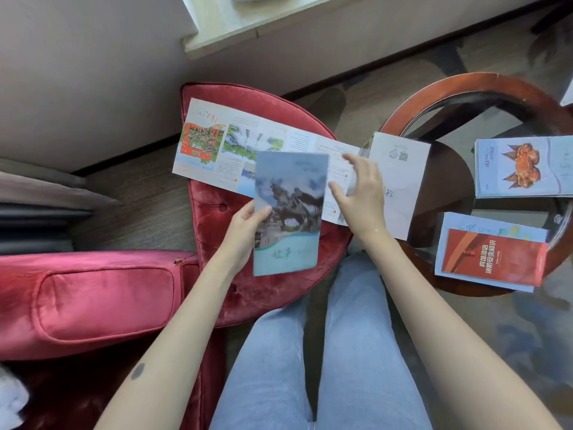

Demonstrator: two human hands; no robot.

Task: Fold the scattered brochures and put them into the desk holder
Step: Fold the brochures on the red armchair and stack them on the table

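Observation:
My left hand (245, 228) pinches the left edge of a folded blue brochure (288, 212) with a dark statue picture, held above a red velvet stool (217, 218). My right hand (359, 193) hovers just right of it, fingers spread and loose, holding nothing. Under both lies a long unfolded brochure (235, 147) spread across the stool, its white end panel (400, 178) reaching onto the round table (446, 97). No desk holder can be made out.
On the round glass-and-wood table lie a pale blue crab brochure stack (524, 169) and a red-covered brochure stack (490, 256). A red armchair arm (93, 299) sits at my left, my jeans-clad legs (325, 352) below, a wall and window ledge (248, 29) beyond.

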